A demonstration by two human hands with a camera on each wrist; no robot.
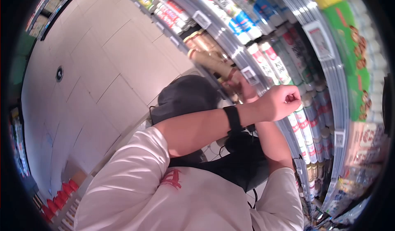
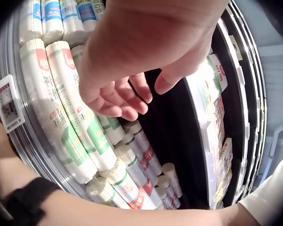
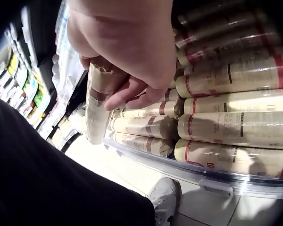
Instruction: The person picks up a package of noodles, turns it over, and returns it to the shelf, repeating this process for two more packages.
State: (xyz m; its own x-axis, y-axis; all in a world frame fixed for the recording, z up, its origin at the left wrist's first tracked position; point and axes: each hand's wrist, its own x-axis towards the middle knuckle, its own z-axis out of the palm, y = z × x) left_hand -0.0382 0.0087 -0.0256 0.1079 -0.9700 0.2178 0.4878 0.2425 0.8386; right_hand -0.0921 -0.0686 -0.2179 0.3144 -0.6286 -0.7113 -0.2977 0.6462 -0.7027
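Note:
My right hand (image 1: 245, 87) reaches beneath my left forearm to a low shelf and grips one end of a beige, paper-wrapped pack of dried noodles (image 3: 96, 123). In the right wrist view the fingers curl over its end, and the pack stands at an angle to the similar packs (image 3: 236, 125) lying beside it. My left hand (image 1: 279, 103) hangs higher, near a shelf of white noodle packs (image 2: 80, 110) with red and green print. Loosely bent fingers and a separate thumb show in the left wrist view, with nothing held between them.
Price tags (image 1: 320, 40) line the shelf edges. Green snack packages (image 1: 349, 54) fill an upper shelf on the right. A dark rounded bag-like shape (image 1: 189, 97) is near my arms. Tiled floor (image 1: 94, 66) stretches left, with red-topped items (image 1: 59, 200) at lower left.

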